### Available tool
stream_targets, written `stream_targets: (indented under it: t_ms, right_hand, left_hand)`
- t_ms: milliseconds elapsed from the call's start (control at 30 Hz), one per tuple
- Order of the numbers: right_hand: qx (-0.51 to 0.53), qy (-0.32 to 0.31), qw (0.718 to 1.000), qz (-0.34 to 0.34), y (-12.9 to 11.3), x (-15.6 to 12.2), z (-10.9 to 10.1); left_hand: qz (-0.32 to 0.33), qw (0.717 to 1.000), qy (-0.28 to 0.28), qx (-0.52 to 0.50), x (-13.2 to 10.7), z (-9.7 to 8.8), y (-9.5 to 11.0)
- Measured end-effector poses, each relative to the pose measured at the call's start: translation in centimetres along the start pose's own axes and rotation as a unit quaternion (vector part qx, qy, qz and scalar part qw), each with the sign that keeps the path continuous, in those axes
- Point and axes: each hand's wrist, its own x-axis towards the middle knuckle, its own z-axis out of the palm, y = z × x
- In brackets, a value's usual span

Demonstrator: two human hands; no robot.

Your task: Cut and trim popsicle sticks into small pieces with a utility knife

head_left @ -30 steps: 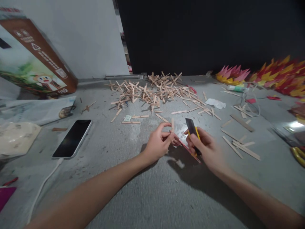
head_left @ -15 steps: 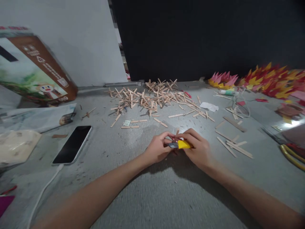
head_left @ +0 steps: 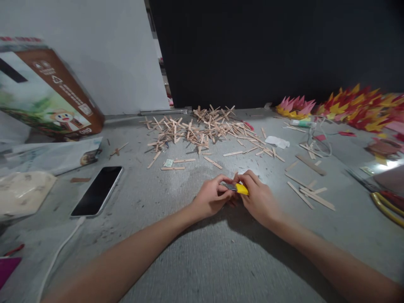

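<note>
My left hand (head_left: 211, 197) and my right hand (head_left: 259, 198) meet over the middle of the grey table (head_left: 202, 252). The right hand's fingers are wrapped round a yellow utility knife (head_left: 241, 189) whose tip points left into the left hand. The left hand's fingers are pinched together around a small wooden stick that is mostly hidden. A big pile of crossed wooden sticks (head_left: 198, 126) lies just beyond the hands.
A phone (head_left: 97, 190) on a white cable lies at the left, by a tilted cardboard box (head_left: 47, 92) and papers. Loose sticks (head_left: 311, 194) are scattered at the right. Red and yellow paper flowers (head_left: 356, 107) line the far right edge. Yellow-handled scissors (head_left: 386, 206) lie at the right edge.
A second ago the hands were apart, the knife upright and the stick showing in the left hand. The hands have come together and the knife now lies level against the left hand's fingers.
</note>
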Motion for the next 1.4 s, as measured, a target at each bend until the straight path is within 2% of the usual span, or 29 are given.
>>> stream_targets:
  t_ms: [167,300,367,500,667,867,1000,1100,1167,1300,1400]
  right_hand:
    - [-0.005,0.004,1.0,0.011,-0.6,-0.3,0.1]
    - [0.045,-0.008,0.999,0.003,-1.1,-0.7,0.6]
    - [0.079,0.014,0.997,0.004,-0.9,-0.5,0.7]
    - [0.13,0.099,0.984,0.075,-0.4,0.2,-0.1]
    - [0.193,0.085,0.965,0.154,-0.8,0.5,-1.7]
    - [0.229,0.048,0.962,0.138,-1.3,0.1,-1.6]
    - [0.178,0.078,0.955,0.223,-0.9,0.2,-1.8]
    - [0.183,0.082,0.948,0.246,-0.8,0.5,-2.2]
    - [0.204,0.082,0.946,0.238,-0.9,0.5,-2.5]
    - [0.26,0.078,0.944,0.187,-1.1,0.0,-2.5]
    - [0.252,0.032,0.953,0.165,-1.0,-0.8,-2.5]
  left_hand:
    - [0.009,1.0,0.014,0.019,0.1,0.0,-0.2]
    - [0.055,0.993,0.091,0.057,0.3,-0.4,0.2]
    - [0.074,0.99,0.106,0.047,0.4,-0.7,0.6]
    - [0.078,0.996,0.035,0.0,0.4,-1.0,1.2]
    - [0.046,0.995,-0.066,0.051,-0.3,-1.0,1.7]
    - [0.018,0.99,-0.108,0.091,-1.0,-0.8,2.4]
    - [0.066,0.97,-0.118,0.204,-1.0,-0.8,2.5]
    - [0.09,0.948,-0.135,0.275,-1.0,-0.7,2.5]
    - [0.084,0.953,-0.106,0.272,-1.0,-0.6,2.3]
    - [0.068,0.975,-0.009,0.213,-0.9,-0.6,2.0]
    - [0.07,0.98,0.015,0.188,-0.7,-0.7,1.8]
